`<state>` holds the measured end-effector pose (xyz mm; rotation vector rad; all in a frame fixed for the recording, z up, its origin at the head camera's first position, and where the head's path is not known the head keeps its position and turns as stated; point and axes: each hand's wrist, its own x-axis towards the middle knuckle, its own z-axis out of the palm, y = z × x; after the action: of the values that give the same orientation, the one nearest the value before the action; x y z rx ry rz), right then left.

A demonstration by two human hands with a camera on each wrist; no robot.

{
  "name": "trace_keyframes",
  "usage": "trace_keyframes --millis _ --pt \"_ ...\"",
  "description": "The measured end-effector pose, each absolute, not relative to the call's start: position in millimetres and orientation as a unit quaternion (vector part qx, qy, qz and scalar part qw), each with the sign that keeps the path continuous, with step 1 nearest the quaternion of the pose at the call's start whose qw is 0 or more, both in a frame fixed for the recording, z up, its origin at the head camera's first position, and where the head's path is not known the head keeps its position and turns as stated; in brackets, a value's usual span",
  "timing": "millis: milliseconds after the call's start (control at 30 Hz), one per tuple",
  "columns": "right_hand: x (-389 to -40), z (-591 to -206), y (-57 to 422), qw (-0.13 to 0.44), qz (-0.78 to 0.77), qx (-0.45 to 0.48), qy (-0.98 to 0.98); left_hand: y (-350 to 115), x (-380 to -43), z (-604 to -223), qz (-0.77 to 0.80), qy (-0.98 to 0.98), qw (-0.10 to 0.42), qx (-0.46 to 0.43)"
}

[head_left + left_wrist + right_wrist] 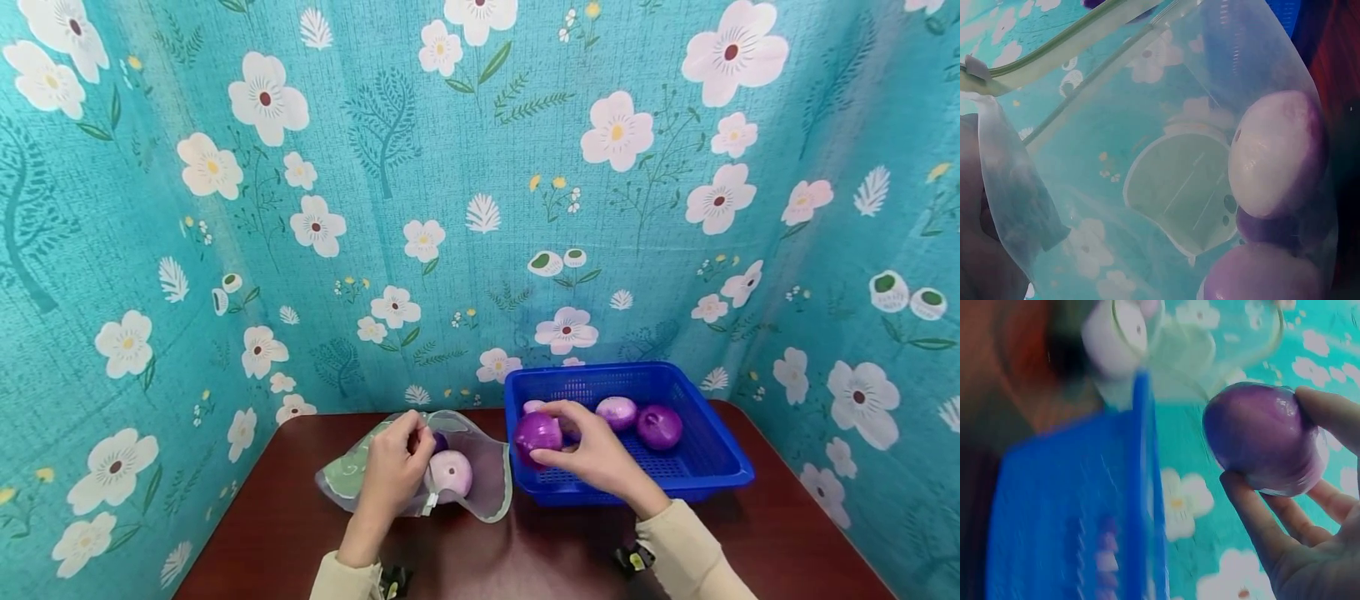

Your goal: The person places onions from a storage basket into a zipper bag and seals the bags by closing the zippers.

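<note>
Head view: right fingers [567,410] pinch purple onion [536,437], blue basket [600,385] near them; left fingers [407,429] pinch clear bag [487,479], bagged onions [451,473] just right of them. Looks like mid-transfer; next move probably calls for bringing purple onion left, into bag.

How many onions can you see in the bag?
3 in the left wrist view: a pale onion uppermost, a dark purple onion partly hidden in the middle, and a pinkish onion below. More may be hidden.
</note>
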<state>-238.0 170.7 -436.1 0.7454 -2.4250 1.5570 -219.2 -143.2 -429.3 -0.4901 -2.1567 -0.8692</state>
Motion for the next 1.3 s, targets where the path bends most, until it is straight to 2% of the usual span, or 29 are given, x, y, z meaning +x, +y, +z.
trace_keyframes --millis 167,333,733,1000,1300 --pt "-230.6 -439.4 146.7 0.035 0.55 0.282 -0.785 -143.7 -218.7 -431.7 -0.345 -0.843 0.368 -0.188" --pt "-223.4 -437.2 127.0 0.018 0.558 0.306 -0.772 -144.1 -220.4 -431.3 -0.342 -0.842 0.368 -0.196" --pt "-220.0 -453.4 89.2 0.039 0.497 0.335 -0.8 -141.4 -219.6 -428.1 -0.346 -0.852 0.345 -0.19" --pt "-224.2 -462.1 71.3 0.077 0.434 0.337 -0.832 -141.7 -223.3 -428.6 -0.347 -0.845 0.354 -0.201" --pt "-230.8 -467.3 58.9 0.09 0.386 0.33 -0.856 -142.0 -224.2 -428.2 -0.349 -0.842 0.354 -0.21"
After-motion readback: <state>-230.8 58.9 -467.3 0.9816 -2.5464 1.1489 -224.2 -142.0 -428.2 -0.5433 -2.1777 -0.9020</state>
